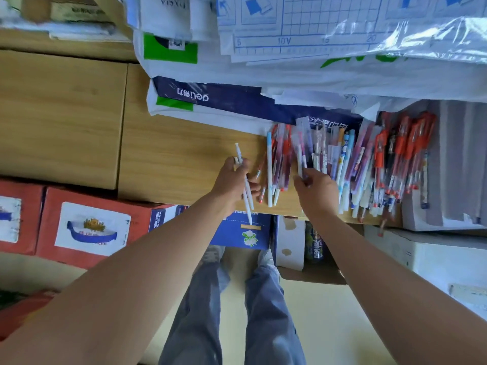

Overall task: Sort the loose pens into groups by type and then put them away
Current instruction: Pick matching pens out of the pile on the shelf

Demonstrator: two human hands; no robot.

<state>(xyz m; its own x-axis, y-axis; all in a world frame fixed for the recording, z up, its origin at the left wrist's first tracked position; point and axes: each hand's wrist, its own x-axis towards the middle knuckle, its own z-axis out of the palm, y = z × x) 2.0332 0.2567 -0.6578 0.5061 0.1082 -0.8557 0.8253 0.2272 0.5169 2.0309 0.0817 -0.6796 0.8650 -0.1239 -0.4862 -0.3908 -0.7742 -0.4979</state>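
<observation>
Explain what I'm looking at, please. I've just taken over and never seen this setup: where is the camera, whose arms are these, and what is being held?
There is no machine here. A person works with two bare hands, filmed by one wide-angle camera worn on their head and looking down, which is why their legs show below. The left hand grips a few white pens. The right hand pinches one pale pen at the near side of the loose pile of pens, which lies on the wooden desktop. Packs of paper are stacked behind the pile, and red cartons stand under the desk.
</observation>
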